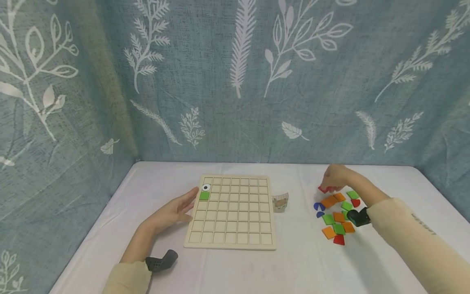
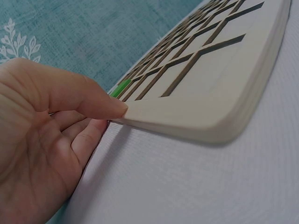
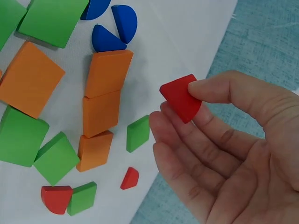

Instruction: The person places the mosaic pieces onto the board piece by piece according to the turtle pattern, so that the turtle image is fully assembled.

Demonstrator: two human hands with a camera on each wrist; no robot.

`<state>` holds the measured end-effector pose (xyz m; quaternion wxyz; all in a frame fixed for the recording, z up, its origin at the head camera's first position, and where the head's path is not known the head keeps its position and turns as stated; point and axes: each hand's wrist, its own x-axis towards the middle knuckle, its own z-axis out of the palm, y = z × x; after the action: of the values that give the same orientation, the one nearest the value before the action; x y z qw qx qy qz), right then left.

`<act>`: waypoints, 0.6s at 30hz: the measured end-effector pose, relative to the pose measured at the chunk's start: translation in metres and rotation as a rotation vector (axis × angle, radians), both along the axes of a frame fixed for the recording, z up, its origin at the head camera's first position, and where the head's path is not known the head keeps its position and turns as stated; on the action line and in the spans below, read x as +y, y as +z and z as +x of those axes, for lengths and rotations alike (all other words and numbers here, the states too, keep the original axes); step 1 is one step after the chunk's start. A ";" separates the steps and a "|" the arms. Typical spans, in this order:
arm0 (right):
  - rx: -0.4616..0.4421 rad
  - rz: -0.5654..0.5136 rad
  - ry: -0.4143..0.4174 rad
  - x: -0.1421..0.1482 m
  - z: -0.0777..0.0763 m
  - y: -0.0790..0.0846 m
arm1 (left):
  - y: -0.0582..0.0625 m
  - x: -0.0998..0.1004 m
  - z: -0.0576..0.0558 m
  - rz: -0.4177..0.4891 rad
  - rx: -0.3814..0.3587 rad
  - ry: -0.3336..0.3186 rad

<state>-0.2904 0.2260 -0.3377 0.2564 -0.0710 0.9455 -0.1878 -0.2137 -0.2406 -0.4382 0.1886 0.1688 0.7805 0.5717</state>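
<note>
My right hand (image 1: pixel 335 178) pinches a red quarter-circle piece (image 3: pixel 183 99) between thumb and fingers, above the far side of the loose pieces. In the right wrist view the thumb lies across its face and the other fingers spread below. My left hand (image 1: pixel 177 209) rests at the left side of a pale gridded board (image 1: pixel 231 246), its thumb touching the rim (image 2: pixel 187 119) and its fingertips along the edge. At the board's upper left, a white disc with a black dot (image 1: pixel 206 187) sits in one cell, and a green square tile (image 1: pixel 204 196) fills the cell below.
Right of the board stands a small curled picture card (image 1: pixel 280 202). Several orange tiles (image 3: pixel 102 114), green tiles (image 3: pixel 49 158), blue half-round pieces (image 3: pixel 124 23) and red quarter-circles (image 1: pixel 339 239) lie loose on the white table (image 1: pixel 293 261). A leaf-patterned curtain (image 1: pixel 220 81) hangs behind.
</note>
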 end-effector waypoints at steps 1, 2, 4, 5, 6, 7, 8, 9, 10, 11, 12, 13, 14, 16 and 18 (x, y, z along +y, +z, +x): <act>-0.002 0.003 0.001 0.000 0.000 0.000 | 0.000 0.000 0.000 0.002 -0.002 0.001; -0.006 0.001 -0.006 0.000 0.000 0.000 | -0.001 0.000 0.000 0.002 -0.004 0.002; -0.008 0.003 -0.014 -0.001 0.000 0.000 | -0.001 -0.001 0.000 0.003 -0.008 0.004; -0.009 0.000 -0.019 -0.001 -0.001 0.000 | -0.001 -0.001 0.000 0.003 -0.009 0.005; -0.007 -0.001 -0.021 -0.002 -0.001 0.000 | -0.001 -0.001 0.000 0.001 -0.009 0.005; -0.006 -0.003 -0.028 -0.002 -0.002 -0.001 | 0.000 -0.001 0.000 0.001 -0.011 0.005; -0.002 -0.005 -0.033 -0.003 -0.002 -0.001 | 0.000 0.000 0.001 0.001 -0.013 0.006; 0.002 -0.007 -0.034 -0.003 -0.003 -0.001 | 0.001 0.000 0.001 -0.001 -0.013 0.007; 0.008 -0.008 -0.033 -0.004 -0.003 -0.001 | 0.001 0.000 0.001 -0.004 -0.015 0.008; 0.018 -0.007 -0.027 -0.005 -0.003 0.000 | 0.001 0.000 0.001 -0.007 -0.016 0.010; 0.029 -0.005 -0.022 -0.006 -0.003 0.000 | 0.002 0.000 0.001 -0.011 -0.017 0.012; 0.039 -0.004 -0.015 -0.008 -0.003 0.000 | 0.002 0.000 0.001 -0.014 -0.018 0.015; 0.053 -0.003 -0.003 -0.010 -0.003 0.001 | 0.002 0.001 0.002 -0.017 -0.019 0.019; 0.082 0.002 0.013 -0.015 -0.002 0.001 | 0.003 0.001 0.002 -0.018 -0.021 0.022; 0.103 -0.004 0.019 -0.022 -0.002 0.000 | 0.002 0.000 0.002 -0.016 -0.022 0.021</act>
<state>-0.2926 0.2037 -0.3378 0.2090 -0.0900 0.9563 -0.1835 -0.2113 -0.2403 -0.4359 0.1923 0.1529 0.7848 0.5690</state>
